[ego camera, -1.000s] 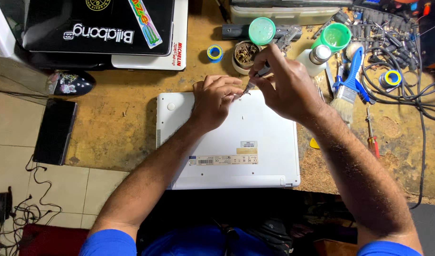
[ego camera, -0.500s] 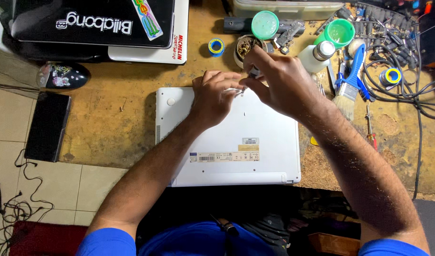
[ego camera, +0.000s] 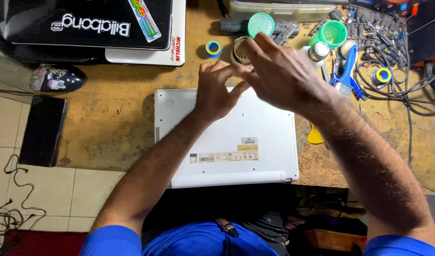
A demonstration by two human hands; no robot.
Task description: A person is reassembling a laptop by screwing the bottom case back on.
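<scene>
White laptop (ego camera: 227,142) upside down on wooden bench (ego camera: 99,128), base cover on. Left hand (ego camera: 217,90) flat on rear edge, fingers spread. Right hand (ego camera: 283,76) blurred over small parts tin (ego camera: 238,51), grip unclear. Judging early: cover not lifted, one loose screw (ego camera: 119,111) w/ rest unseen.

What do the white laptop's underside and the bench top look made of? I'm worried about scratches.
The white laptop base looks like matte plastic: even white, no metallic shine. The bench top looks like bare wood or board, worn, stained yellow-brown and rough.
</scene>
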